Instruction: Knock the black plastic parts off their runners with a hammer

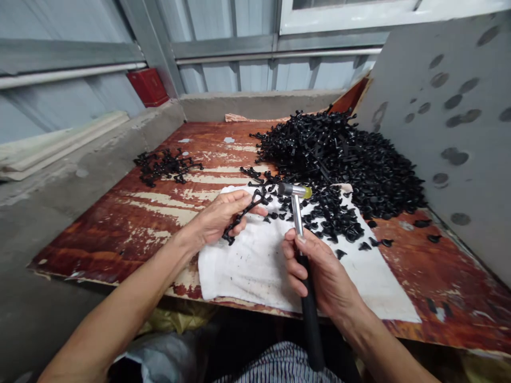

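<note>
Pale blue-grey corrugated metal walls [255, 18] lined the top of the frame, meeting at a grey steel post [155, 40] left of centre, with thin white pipes [287, 54] running along them. A white window frame [339, 20] crossed the upper right. A red box [147, 86] showed in the upper left, beside a concrete ledge [146, 125] where pale boards [64, 144] lay. A worn red-brown table [99, 218] spread across the middle, its surface scraped to beige in streaks, and a grey panel [409, 66] with dark round spots stood at the right
</note>
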{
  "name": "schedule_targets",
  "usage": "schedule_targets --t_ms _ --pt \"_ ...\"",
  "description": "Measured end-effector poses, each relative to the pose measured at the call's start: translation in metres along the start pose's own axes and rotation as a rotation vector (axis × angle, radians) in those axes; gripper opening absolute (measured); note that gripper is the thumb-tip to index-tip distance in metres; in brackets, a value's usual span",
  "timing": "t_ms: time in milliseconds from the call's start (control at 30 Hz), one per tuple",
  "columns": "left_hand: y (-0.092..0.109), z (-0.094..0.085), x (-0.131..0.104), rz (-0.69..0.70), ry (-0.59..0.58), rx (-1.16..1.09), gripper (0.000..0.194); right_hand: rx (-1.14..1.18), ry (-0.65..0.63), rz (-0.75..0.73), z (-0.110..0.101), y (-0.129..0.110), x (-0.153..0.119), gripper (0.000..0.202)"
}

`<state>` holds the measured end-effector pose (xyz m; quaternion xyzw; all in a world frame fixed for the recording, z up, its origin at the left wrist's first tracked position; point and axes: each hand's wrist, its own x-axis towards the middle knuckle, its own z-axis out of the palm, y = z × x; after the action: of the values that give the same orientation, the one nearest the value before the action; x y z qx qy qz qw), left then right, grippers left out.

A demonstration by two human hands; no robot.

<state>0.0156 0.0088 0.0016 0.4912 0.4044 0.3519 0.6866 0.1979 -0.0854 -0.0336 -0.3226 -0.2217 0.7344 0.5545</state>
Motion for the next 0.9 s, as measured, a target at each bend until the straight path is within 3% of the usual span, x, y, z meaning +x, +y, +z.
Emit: schedule_targets --t_ms 233,600,900 --pt "-0.002 0.007 0.026 -0.065 -0.062 0.078 0.023 0.022 -0.004 0.004 0.000 -0.002 0.002 0.028" --pt "-0.001 -0.019 0.008 -0.068 0.070 0.146 0.037 0.048 -0.008 0.026 -0.003 -0.001 0.000 0.023" --pt "-0.005 -0.010 0.008 -0.123 0.165 0.134 0.036 0.043 0.002 0.019 -0.002 -0.001 0.001 0.026"
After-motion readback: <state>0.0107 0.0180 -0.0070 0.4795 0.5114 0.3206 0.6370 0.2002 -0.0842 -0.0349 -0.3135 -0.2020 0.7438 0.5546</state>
